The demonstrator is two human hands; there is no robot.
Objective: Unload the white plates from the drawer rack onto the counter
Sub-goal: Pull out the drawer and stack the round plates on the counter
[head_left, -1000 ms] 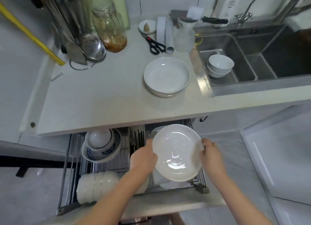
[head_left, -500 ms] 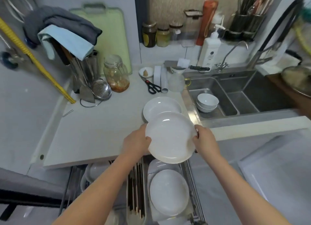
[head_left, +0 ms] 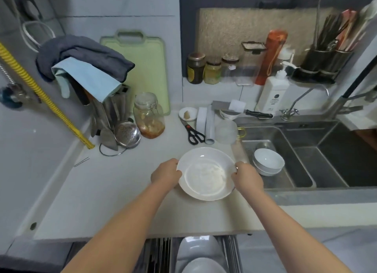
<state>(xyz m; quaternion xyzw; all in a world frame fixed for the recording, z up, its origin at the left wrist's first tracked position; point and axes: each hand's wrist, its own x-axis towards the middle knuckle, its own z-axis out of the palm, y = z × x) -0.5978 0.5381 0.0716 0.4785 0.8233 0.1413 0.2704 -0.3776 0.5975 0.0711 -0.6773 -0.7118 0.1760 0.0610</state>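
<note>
A white plate is over the counter, right where the stack of plates stood; the stack itself is hidden under it. My left hand grips its left rim and my right hand grips its right rim. Whether the plate rests on the stack or hovers just above it I cannot tell. Below the counter edge the drawer rack is pulled out, with more white plates standing in it.
A sink with stacked white bowls lies right of the plate. Scissors, a plastic cup, a glass jar and a metal strainer stand behind it.
Both hands lifted the plate out of the drawer rack, carried it up and forward, and lowered it over the stack on the counter. The view tilted up from the drawer to the counter.
</note>
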